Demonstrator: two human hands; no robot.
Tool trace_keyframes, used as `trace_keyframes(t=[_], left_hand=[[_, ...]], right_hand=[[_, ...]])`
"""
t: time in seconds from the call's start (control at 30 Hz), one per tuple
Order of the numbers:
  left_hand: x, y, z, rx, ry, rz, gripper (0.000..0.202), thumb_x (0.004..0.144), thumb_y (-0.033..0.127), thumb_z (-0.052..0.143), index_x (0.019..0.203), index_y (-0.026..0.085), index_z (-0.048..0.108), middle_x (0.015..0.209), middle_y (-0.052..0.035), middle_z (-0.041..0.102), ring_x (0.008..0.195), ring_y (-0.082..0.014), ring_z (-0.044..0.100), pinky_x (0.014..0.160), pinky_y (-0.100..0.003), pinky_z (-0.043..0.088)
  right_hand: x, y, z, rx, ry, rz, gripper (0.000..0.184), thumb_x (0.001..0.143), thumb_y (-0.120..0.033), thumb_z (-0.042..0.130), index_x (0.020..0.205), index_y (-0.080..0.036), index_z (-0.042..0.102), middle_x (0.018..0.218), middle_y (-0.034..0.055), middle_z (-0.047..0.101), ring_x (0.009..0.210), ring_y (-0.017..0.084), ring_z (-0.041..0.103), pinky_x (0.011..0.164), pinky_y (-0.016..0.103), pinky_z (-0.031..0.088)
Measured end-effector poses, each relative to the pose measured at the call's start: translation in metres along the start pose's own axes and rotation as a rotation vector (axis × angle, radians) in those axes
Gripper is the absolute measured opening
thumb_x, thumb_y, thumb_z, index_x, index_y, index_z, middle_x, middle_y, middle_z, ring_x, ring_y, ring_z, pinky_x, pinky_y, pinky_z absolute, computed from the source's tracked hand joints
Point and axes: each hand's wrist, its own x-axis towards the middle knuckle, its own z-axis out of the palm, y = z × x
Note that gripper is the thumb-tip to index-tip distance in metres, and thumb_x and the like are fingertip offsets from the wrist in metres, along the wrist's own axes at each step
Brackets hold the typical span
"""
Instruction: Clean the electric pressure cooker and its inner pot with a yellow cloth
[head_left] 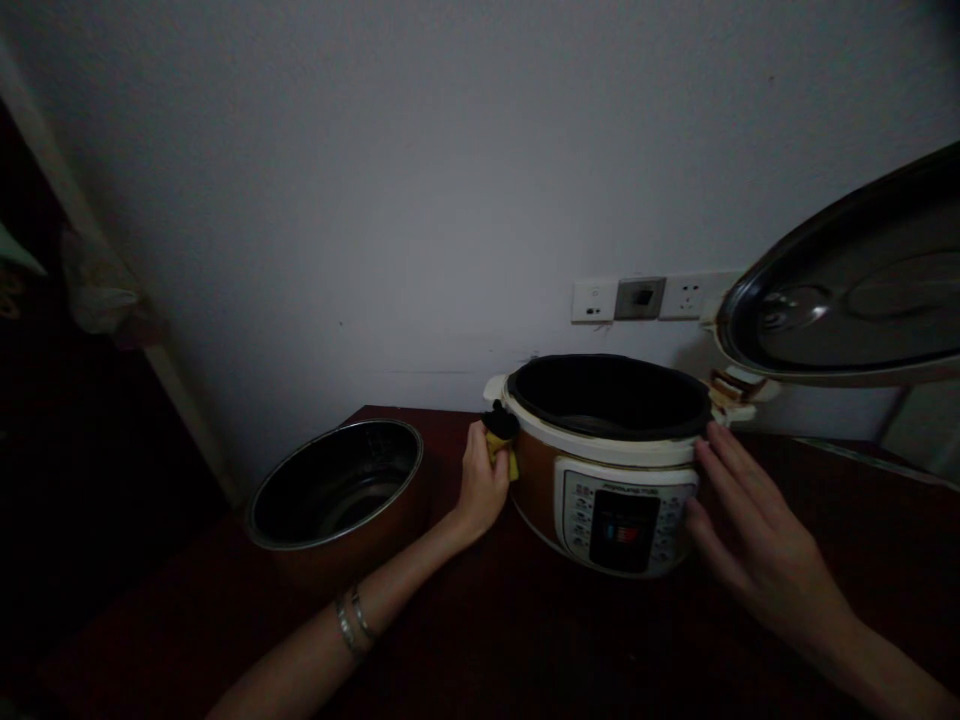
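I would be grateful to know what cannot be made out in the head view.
All in the head view:
- Cooker: its inner floor, lost in shadow.
- Lid: its far side, cut off by the right edge.
- Panel: small lettering, too small and blurred.
- Yellow-and-black bundle: partly covered by the left hand, so cloth or sponge is unclear.

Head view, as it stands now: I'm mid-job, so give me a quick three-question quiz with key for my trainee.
1. What does the left hand hold?
a) a spoon
b) a yellow-and-black item
c) a power plug

2. True or false: the lid of the cooker stands open.

3. Fill in: the separate pot stands to the ____ of the cooker in the picture.

Key: 1. b; 2. true; 3. left.
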Motion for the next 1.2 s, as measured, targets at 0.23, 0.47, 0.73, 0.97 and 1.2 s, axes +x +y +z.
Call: trace_keyframes(t=[0.23, 0.47, 0.73, 0.97, 1.2], left_hand=[[-0.041, -0.031, 0.017, -0.086, -0.216, -0.342, 0.02, 0.083, 0.011, 0.042, 0.101, 0.019, 0.041, 0.096, -0.0073, 0.061, 0.088, -0.0167, 0.058, 0.08, -0.032, 0.046], [-0.009, -0.015, 0.004, -0.347, -0.26, -0.537, 0.024, 0.08, 0.011, 0.046, 0.103, 0.015, 0.05, 0.103, -0.0104, 0.064, 0.092, -0.019, 0.061, 0.082, -0.034, 0.049], [-0.01, -0.002, 0.006, -0.461, -0.193, -0.632, 0.025, 0.078, 0.009, 0.051, 0.102, 0.015, 0.056, 0.104, -0.0088, 0.065, 0.095, -0.019, 0.061, 0.089, -0.035, 0.047], [-0.028, -0.008, 0.014, -0.629, -0.269, -0.992, 0.022, 0.069, -0.005, 0.044, 0.075, 0.01, 0.058, 0.079, -0.0091, 0.067, 0.07, -0.0177, 0.065, 0.074, -0.036, 0.053], [0.012, 0.043, -0.018, -0.83, -0.294, -0.991, 0.024, 0.07, -0.005, 0.043, 0.078, 0.008, 0.062, 0.085, -0.0122, 0.068, 0.074, -0.0155, 0.065, 0.074, -0.028, 0.053]], right_hand=[[0.001, -0.003, 0.001, 0.002, 0.005, 0.002, 0.07, 0.087, -0.017, 0.047, 0.147, -0.023, 0.012, 0.153, 0.0079, 0.017, 0.134, 0.035, 0.028, 0.106, 0.055, 0.032], [0.001, -0.003, 0.003, 0.005, 0.006, 0.008, 0.072, 0.086, -0.016, 0.049, 0.147, -0.024, 0.011, 0.153, 0.0072, 0.016, 0.134, 0.035, 0.027, 0.107, 0.054, 0.031], [0.001, -0.004, 0.001, 0.009, 0.003, 0.01, 0.072, 0.086, -0.016, 0.05, 0.147, -0.024, 0.012, 0.153, 0.0078, 0.016, 0.134, 0.034, 0.027, 0.107, 0.054, 0.031], [0.002, -0.002, 0.002, -0.008, 0.023, -0.02, 0.072, 0.085, -0.017, 0.051, 0.147, -0.022, 0.014, 0.152, 0.0105, 0.019, 0.133, 0.035, 0.028, 0.105, 0.055, 0.034], [0.002, -0.001, 0.003, 0.0, 0.043, -0.042, 0.075, 0.083, -0.014, 0.054, 0.147, -0.021, 0.015, 0.151, 0.0129, 0.021, 0.132, 0.036, 0.03, 0.103, 0.056, 0.036]])
